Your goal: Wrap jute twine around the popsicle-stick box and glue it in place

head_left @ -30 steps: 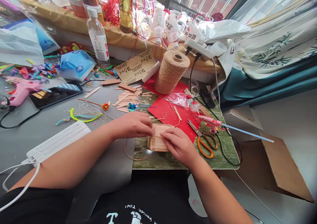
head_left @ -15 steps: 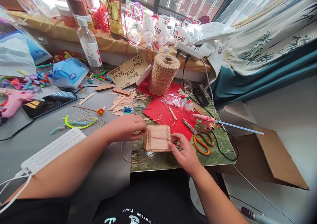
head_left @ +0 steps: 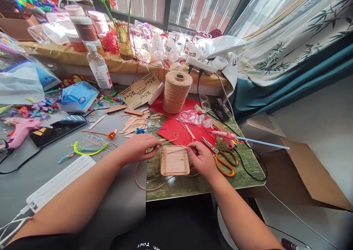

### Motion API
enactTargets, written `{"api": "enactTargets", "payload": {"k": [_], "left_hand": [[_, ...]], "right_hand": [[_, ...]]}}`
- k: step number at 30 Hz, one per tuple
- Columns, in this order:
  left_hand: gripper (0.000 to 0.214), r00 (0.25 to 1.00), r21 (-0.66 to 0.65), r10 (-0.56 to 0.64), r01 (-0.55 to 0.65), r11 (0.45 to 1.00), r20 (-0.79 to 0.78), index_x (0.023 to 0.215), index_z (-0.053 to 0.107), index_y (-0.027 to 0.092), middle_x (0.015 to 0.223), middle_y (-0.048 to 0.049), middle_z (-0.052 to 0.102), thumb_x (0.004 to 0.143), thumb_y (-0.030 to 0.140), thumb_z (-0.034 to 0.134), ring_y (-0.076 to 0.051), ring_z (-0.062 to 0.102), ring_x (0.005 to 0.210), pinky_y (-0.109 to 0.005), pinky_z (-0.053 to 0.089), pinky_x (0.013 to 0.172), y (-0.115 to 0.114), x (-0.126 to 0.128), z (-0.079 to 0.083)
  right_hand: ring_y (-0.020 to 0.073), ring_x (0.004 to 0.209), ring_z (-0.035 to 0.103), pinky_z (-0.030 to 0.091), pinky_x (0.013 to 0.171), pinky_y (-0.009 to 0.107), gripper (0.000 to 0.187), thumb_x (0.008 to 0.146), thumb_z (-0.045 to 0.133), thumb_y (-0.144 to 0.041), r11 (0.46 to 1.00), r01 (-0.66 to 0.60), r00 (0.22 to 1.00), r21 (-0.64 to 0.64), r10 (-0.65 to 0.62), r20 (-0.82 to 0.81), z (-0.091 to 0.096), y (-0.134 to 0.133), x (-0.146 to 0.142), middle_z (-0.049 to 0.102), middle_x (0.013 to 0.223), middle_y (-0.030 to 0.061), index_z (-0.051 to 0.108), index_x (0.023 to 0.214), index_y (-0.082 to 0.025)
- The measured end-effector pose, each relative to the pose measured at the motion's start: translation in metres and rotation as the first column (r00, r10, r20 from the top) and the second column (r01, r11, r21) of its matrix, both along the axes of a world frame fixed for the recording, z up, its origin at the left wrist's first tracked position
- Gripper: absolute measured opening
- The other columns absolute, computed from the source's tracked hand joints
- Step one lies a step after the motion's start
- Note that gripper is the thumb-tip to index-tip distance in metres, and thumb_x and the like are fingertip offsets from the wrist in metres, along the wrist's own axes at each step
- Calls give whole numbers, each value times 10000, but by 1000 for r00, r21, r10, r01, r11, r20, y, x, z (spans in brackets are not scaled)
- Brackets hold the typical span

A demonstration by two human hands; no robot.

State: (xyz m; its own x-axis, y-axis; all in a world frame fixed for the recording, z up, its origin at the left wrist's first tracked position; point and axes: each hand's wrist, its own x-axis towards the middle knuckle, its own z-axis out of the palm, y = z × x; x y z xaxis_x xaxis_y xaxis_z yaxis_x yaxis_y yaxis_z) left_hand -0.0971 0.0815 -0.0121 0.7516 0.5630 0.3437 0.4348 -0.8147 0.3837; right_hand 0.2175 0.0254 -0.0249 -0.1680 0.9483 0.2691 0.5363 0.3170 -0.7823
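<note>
A small square box of wooden craft sticks (head_left: pixel 175 162), edged with twine, lies on the green wood-grain board. Across its far part runs a length of jute twine (head_left: pixel 176 150). My left hand (head_left: pixel 143 147) pinches the twine at the box's far left corner. At the far right corner my right hand (head_left: pixel 200 156) pinches the twine's other side, fingertips close to the box rim. A loose loop of twine curls left of and below the box. The big twine spool (head_left: pixel 177 91) stands upright behind, on red paper (head_left: pixel 176 129).
Orange-handled scissors (head_left: pixel 224 161) and a pink glue gun (head_left: pixel 227 136) with a blue glue stick lie to the right. Loose craft sticks (head_left: pixel 135 124) are piled behind my left hand. A white power strip (head_left: pixel 60 182) lies under my left forearm. A water bottle (head_left: pixel 99 69) stands at the back.
My right hand has moved from the box's right side to its far right corner. The twine across the box has shifted from its middle to the far edge. The camera view has tilted up slightly.
</note>
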Motion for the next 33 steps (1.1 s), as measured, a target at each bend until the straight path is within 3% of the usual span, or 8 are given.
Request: {"api": "enactTargets", "payload": {"k": [4,7,13,15,20,27,33], "left_hand": [[283,1000,-13,20,-20,1000,-13,1205,688,237,939,-53,733,966,204,538,-181,690,867,-282,521,754,1,2,-3],[274,1000,-63,6,-5,998,4,1220,693,238,935,-57,728,988,246,548,-182,687,866,-286,523,764,1,2,-4],[202,997,-137,8,2,991,75,1120,727,228,896,-48,736,1004,344,608,-162,684,830,-278,530,779,3,2,-3],[166,994,-148,4,13,989,109,1042,732,226,930,-52,751,1006,336,612,-163,698,861,-285,546,811,2,3,-2],[96,978,-222,20,26,975,206,958,689,228,1183,-72,763,990,277,612,-191,725,1089,-333,568,964,-3,9,-1],[87,972,-323,103,-30,946,209,875,644,227,1108,-35,783,953,263,631,-182,742,1023,-337,574,928,-5,14,-7],[88,966,-321,96,-14,947,241,864,620,226,1094,-27,785,950,245,630,-171,745,1006,-324,569,910,-5,15,-12]], "right_hand": [[151,621,509,461,604,283,272,1027,585,-448,993,63,994,-101,-71,-84,-8,-6,-4,581,731,-10,685,1026,-195],[154,626,527,473,587,279,287,1012,615,-437,992,-12,997,-126,3,-75,-4,-8,-4,585,736,-9,708,1142,-199],[238,1027,625,550,903,394,366,975,686,-350,989,-111,988,93,100,117,17,-7,-6,621,1124,109,690,1313,-208],[247,1060,624,541,950,407,383,971,696,-344,983,-148,979,112,129,160,22,-7,-9,612,1156,117,682,1328,-205],[221,880,630,537,835,371,243,998,657,-324,970,-229,938,80,198,283,30,-1,-21,627,983,79,736,1201,-217],[187,800,606,474,731,304,66,983,682,-236,946,-325,906,-17,317,281,36,12,-28,627,830,28,740,1007,-216],[193,817,606,471,745,317,88,999,633,-190,914,-405,864,-16,389,319,36,21,-24,653,870,43,674,922,-203]]}}
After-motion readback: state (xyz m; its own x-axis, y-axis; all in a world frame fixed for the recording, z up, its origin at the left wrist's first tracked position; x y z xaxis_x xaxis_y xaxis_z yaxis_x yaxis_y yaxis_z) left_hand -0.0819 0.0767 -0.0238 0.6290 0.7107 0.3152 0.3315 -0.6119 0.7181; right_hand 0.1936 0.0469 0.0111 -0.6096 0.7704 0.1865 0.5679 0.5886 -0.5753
